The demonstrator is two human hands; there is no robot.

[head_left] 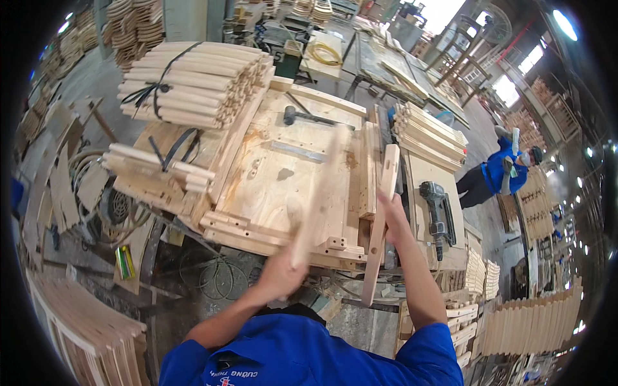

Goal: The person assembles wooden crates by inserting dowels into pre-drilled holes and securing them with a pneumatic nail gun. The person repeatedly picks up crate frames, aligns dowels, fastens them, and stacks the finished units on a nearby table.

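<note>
My left hand [282, 274] is closed round the near end of a pale wooden bar [323, 183], smeared by motion and tilted up over the workbench. My right hand [394, 217] grips a second wooden bar [373, 267] with holes along it, which stands nearly upright beside the bench's right edge. Between and beyond my hands lies a plywood jig board [257, 186] framed by wooden strips. A black-headed mallet [290, 116] rests at its far side, and a flat metal strip [297, 152] lies across its middle.
A strapped bundle of wooden rods [187, 83] sits at the far left, with a smaller bundle [158, 167] nearer. On the right are stacked slats [430, 132] and a nail gun [439, 219]. Another person [499, 168] in blue stands farther right. Hoses [122, 212] hang at left.
</note>
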